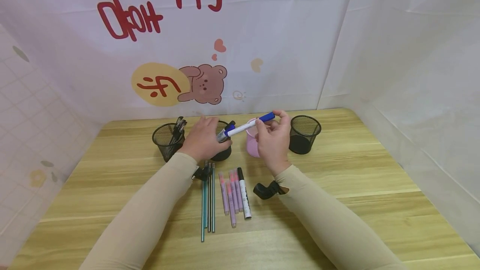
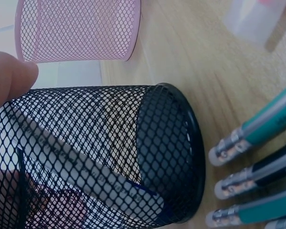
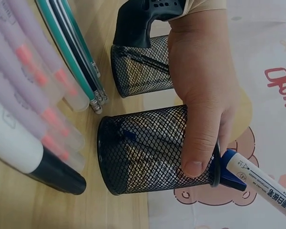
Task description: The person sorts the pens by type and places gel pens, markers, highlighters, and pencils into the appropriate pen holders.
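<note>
My left hand (image 1: 204, 138) grips a black mesh pen cup (image 1: 222, 154), its thumb against the mesh in the right wrist view. Through the mesh in the left wrist view, a white marker (image 2: 81, 169) leans inside the cup (image 2: 167, 138). My right hand (image 1: 273, 141) pinches a white whiteboard marker (image 1: 243, 128) with a blue end (image 1: 267, 116) near the fingertips. Tilted, this marker points down and left, its lower end overlapping the cup's mouth. Printed text shows on the white marker (image 3: 262, 183) in the right wrist view. The right fingers are outside that view.
A pink mesh cup (image 1: 253, 148) stands partly behind my right hand, another black mesh cup (image 1: 301, 143) to its right. At left, a black mesh cup (image 1: 159, 138) holds black pens. Pencils (image 1: 208, 203), several pale purple highlighters (image 1: 230, 197) and a black-capped marker (image 1: 245, 197) lie in front.
</note>
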The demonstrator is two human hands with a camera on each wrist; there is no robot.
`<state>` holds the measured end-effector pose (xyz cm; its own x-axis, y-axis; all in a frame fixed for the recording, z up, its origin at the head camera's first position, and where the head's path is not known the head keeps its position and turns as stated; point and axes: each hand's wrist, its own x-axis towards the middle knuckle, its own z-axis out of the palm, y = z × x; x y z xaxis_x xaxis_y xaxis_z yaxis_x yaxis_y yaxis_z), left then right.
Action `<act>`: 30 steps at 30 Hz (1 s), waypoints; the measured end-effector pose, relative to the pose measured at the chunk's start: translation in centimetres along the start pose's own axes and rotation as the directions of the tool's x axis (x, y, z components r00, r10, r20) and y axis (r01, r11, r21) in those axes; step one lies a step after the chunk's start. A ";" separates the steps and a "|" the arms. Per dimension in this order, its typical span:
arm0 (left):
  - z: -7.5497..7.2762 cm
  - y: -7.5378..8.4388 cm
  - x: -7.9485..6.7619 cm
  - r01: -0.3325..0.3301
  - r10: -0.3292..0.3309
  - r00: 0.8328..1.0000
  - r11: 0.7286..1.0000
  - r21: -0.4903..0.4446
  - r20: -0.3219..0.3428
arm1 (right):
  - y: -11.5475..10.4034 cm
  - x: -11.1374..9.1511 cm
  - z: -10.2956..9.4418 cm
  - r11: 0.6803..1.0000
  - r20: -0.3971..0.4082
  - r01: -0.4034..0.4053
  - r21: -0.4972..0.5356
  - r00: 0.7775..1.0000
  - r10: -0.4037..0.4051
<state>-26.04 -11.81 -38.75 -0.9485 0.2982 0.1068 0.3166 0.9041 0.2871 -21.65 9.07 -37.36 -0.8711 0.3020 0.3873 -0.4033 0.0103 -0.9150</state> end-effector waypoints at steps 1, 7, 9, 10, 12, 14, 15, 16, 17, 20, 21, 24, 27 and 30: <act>0.0 0.0 0.0 0.001 -0.001 1.000 1.000 0.001 0.001 | 0.0 0.0 0.0 1.000 0.002 0.004 -0.002 1.000 -0.004; 0.1 0.0 0.0 0.000 0.001 1.000 1.000 0.005 -0.009 | 0.2 -0.1 0.0 0.999 0.016 0.034 -0.010 0.999 -0.034; 0.1 0.0 0.0 -0.002 0.003 1.000 1.000 0.006 -0.009 | 0.2 -0.1 0.0 0.999 0.025 0.048 -0.012 0.999 -0.048; 0.0 0.0 0.0 -0.003 0.003 1.000 1.000 0.006 -0.008 | 0.3 -0.1 0.0 0.998 0.029 0.056 -0.012 0.998 -0.056; -0.1 0.1 -0.1 -0.004 0.004 1.000 1.000 0.009 -0.005 | 0.3 -0.2 0.0 0.998 0.039 0.069 -0.015 0.997 -0.068; -0.2 0.2 -0.1 -0.003 0.003 1.000 1.000 0.006 -0.002 | 0.4 -0.3 0.1 0.997 0.048 0.078 -0.017 0.996 -0.077; -0.2 0.2 -0.2 -0.004 0.004 1.000 1.000 0.006 0.000 | 0.4 -0.3 0.1 0.997 0.050 0.081 -0.019 0.996 -0.080; -0.2 0.2 -0.2 -0.002 0.002 1.000 1.000 0.004 0.000 | 0.4 -0.3 0.1 0.997 0.053 0.080 -0.019 0.995 -0.079; -0.2 0.2 -0.2 -0.001 0.001 1.000 1.000 0.002 0.000 | 0.4 -0.3 0.2 0.997 0.056 0.079 -0.020 0.995 -0.078; -0.2 0.2 -0.2 0.000 0.000 1.000 1.000 -0.001 -0.001 | 0.4 -0.5 0.2 0.997 0.064 0.072 -0.025 0.995 -0.070; -0.1 0.1 -0.2 -0.002 0.002 1.000 1.000 -0.001 -0.002 | 0.5 -0.5 0.3 0.997 0.066 0.072 -0.030 0.995 -0.069; -0.1 0.1 -0.1 -0.005 0.005 1.000 1.000 -0.001 -0.007 | 0.5 -0.5 0.3 0.995 0.074 0.079 -0.059 0.994 -0.074; -0.1 0.1 -0.1 -0.006 0.006 1.000 1.000 -0.002 -0.008 | 0.5 -0.6 0.3 0.993 0.081 0.088 -0.080 0.993 -0.082; -0.1 0.2 -0.1 -0.004 0.004 1.000 1.000 -0.006 -0.008 | 0.6 -0.6 0.4 0.992 0.083 0.096 -0.081 0.993 -0.089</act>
<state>-25.87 -11.72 -38.59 -0.9471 0.2994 0.1160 0.3206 0.9010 0.2921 -21.47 8.51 -38.06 -0.8518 0.2196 0.4756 -0.4610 0.1169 -0.8797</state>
